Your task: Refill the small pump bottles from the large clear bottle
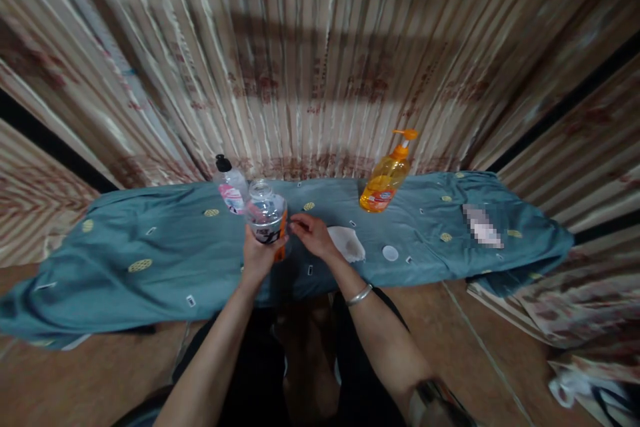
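My left hand (261,257) is wrapped round the lower part of a clear plastic bottle (265,210), which has a wide uncapped neck and a black, white and orange label. Just right of that bottle is my right hand (311,232), its fingers curled and pinched together near the label's edge. Whatever those fingertips hold, if anything, is too small to make out. Behind the held bottle and to its left stands a clear bottle with a black cap (230,185) and a pink-and-white label. A crumpled white piece (347,245), perhaps cloth or paper, lies beyond my right wrist.
An orange pump bottle (385,181), partly full, stands at the back right of the blue-green patterned cloth (175,247). A round white disc (391,253) lies nearer the front edge. Farther right is a blurred-out pinkish item (483,227). A striped curtain (300,67) hangs behind.
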Demonstrator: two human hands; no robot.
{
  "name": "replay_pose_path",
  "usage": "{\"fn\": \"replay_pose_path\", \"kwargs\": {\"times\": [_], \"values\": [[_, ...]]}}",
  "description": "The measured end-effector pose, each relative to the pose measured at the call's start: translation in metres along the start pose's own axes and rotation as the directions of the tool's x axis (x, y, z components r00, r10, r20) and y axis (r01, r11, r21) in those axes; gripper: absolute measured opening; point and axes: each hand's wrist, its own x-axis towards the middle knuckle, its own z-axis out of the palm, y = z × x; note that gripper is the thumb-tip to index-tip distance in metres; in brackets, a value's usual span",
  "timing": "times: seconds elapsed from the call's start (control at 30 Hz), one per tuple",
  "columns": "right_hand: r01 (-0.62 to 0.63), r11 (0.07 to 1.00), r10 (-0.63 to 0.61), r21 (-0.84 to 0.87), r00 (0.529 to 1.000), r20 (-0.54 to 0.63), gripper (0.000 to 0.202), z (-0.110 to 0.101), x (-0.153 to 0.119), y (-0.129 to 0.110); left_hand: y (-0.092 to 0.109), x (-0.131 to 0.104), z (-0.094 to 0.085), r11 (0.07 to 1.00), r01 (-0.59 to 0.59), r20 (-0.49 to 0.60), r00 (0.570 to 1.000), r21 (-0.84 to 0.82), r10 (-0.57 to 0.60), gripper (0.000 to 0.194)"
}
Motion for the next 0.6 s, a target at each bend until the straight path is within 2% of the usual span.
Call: {"fn": "replay_pose_path", "kwargs": {"times": [0.07, 0.17, 0.23, 0.33, 0.47, 0.53, 0.6], "values": [[0.012, 1.0, -0.01, 0.022, 0.998, -0.057, 0.011, -0.004, 0.003, -0.001, 0.002, -0.005, 0.011, 1.0, 0.0, 0.027, 1.0, -0.015, 0.0, 0.041], [0.02, 0.998, -0.013, 0.056, 0.992, -0.124, 0.011, -0.008, 0.004, -0.002, 0.004, -0.011, 0.02, 0.999, 0.002, 0.022, 1.0, -0.037, -0.001, 0.061], [0.027, 0.998, -0.021, 0.058, 0.994, -0.106, 0.01, -0.008, 0.003, -0.003, 0.005, -0.013, 0.02, 0.999, 0.006, 0.009, 1.0, -0.049, -0.005, 0.07], [0.029, 0.999, -0.026, 0.041, 0.998, -0.053, 0.014, -0.004, -0.002, -0.004, 0.008, -0.014, 0.018, 0.999, 0.008, -0.003, 1.0, -0.054, -0.008, 0.068], [0.044, 0.998, -0.04, 0.047, 0.995, -0.087, 0.02, -0.002, -0.008, -0.008, 0.013, -0.016, 0.016, 0.999, -0.001, -0.011, 1.0, -0.045, 0.001, 0.068], [0.096, 0.995, -0.094, 0.011, 0.988, -0.126, 0.022, -0.012, -0.013, -0.012, 0.014, -0.016, 0.014, 0.999, -0.003, -0.023, 1.0, -0.036, 0.002, 0.067], [0.141, 0.984, -0.159, -0.105, 0.97, -0.182, 0.025, -0.035, -0.02, -0.016, 0.013, -0.015, 0.01, 1.0, -0.002, -0.035, 0.999, -0.028, 0.001, 0.065]]}}
